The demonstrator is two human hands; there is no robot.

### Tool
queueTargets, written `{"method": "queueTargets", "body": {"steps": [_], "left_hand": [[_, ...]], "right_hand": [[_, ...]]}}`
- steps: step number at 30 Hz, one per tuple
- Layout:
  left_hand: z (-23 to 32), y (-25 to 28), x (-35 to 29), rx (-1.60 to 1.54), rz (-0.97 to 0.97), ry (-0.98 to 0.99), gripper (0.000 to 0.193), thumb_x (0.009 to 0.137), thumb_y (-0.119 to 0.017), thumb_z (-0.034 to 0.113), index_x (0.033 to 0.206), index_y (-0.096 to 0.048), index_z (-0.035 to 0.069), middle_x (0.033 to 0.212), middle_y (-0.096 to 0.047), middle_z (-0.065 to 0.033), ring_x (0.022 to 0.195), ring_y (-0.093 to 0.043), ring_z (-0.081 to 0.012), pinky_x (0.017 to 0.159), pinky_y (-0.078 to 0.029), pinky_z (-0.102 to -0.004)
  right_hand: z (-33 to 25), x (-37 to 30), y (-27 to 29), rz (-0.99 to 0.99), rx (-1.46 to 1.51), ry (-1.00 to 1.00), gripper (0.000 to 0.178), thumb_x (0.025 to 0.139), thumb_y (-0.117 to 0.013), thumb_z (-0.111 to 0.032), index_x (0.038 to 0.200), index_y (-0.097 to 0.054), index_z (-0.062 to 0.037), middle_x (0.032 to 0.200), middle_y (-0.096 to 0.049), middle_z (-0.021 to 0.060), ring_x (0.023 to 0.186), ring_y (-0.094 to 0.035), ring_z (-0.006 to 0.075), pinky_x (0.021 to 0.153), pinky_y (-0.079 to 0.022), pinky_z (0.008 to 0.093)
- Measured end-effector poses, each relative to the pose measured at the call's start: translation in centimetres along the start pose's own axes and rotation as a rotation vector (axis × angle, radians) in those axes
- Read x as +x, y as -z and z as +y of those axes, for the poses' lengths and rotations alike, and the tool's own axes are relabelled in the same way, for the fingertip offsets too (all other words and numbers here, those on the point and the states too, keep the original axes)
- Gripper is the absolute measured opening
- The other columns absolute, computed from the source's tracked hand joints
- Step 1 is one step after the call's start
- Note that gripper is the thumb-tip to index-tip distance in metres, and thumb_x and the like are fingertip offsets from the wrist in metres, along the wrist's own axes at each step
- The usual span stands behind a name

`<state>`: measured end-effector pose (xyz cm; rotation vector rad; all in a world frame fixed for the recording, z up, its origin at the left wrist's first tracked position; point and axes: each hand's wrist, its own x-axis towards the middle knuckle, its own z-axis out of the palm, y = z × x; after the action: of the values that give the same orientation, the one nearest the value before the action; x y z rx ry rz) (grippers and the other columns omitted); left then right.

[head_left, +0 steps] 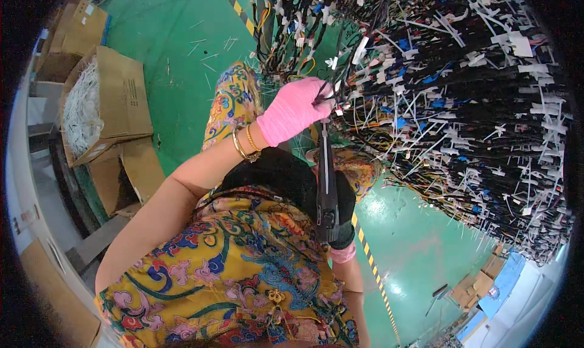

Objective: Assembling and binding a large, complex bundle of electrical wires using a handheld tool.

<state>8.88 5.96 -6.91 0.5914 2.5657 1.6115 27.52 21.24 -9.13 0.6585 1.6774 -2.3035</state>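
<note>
My left hand (pixel 298 109), in a pink knit glove, is closed around a thin bundle of black wires (pixel 331 94) at the edge of a large mass of hanging wire harnesses (pixel 438 104). Just below it, the narrow nose of a long black-and-grey cable tie gun (pixel 326 184) points up at the wires. My right hand (pixel 344 254) is at the gun's rear end; only pink glove fabric near the wrist shows. The gun lines up with my right forearm and appears held, though its body and something black hide the fingers.
Many white cable ties and tags stick out of the harnesses. At left, an open cardboard box (pixel 125 95) holds white ties (pixel 85 107). Loose ties lie on the green floor (pixel 176 19), crossed by yellow-black tape (pixel 377 269). Flattened cardboard (pixel 471 290) lies at lower right.
</note>
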Motion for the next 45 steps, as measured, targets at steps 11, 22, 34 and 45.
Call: {"method": "queueTargets", "body": {"steps": [11,22,34,45], "left_hand": [[-0.5,-0.4,-0.1,0.126,0.058,-0.092,0.024,0.082,-0.064,0.023,0.077,-0.052,0.002,0.070,-0.050,-0.0162,0.065,-0.053,-0.0339,0.060,-0.044,-0.0391],[-0.3,3.4,3.0,-0.289,-0.719,0.146,0.031,0.084,-0.069,0.035,0.087,-0.068,0.004,0.063,-0.056,0.0005,0.055,-0.049,-0.0066,0.052,-0.041,-0.0243],[-1.0,0.4,2.4,-0.927,-0.532,0.250,0.027,0.087,-0.068,0.020,0.105,-0.058,0.002,0.082,-0.058,0.0008,0.068,-0.054,-0.0080,0.061,-0.045,-0.0235],[0.3,-1.7,1.6,-0.845,-0.440,0.240,0.033,0.081,-0.074,0.027,0.098,-0.059,0.003,0.084,-0.059,-0.0006,0.073,-0.056,-0.0110,0.065,-0.046,-0.0254]], "right_hand": [[1.0,0.9,0.3,0.032,-0.698,0.291,0.022,0.074,-0.069,-0.014,0.094,-0.065,-0.0070,0.085,-0.063,0.0091,0.078,-0.062,0.0285,0.068,-0.049,0.0354],[-8.1,-0.6,-0.2,-0.126,-1.407,0.878,0.032,0.067,-0.071,-0.018,0.096,-0.065,-0.0062,0.086,-0.063,0.0123,0.081,-0.059,0.0361,0.069,-0.045,0.0438],[-0.4,-2.7,4.2,-0.110,-0.062,0.075,0.062,0.078,-0.074,-0.015,0.132,-0.047,-0.0002,0.108,-0.062,0.0128,0.097,-0.061,0.0289,0.084,-0.051,0.0412],[-0.8,-2.7,0.3,-0.115,0.464,0.270,0.075,0.082,-0.067,-0.037,0.141,-0.037,-0.0016,0.142,-0.040,0.0145,0.113,-0.052,0.0365,0.072,-0.052,0.0603]]}}
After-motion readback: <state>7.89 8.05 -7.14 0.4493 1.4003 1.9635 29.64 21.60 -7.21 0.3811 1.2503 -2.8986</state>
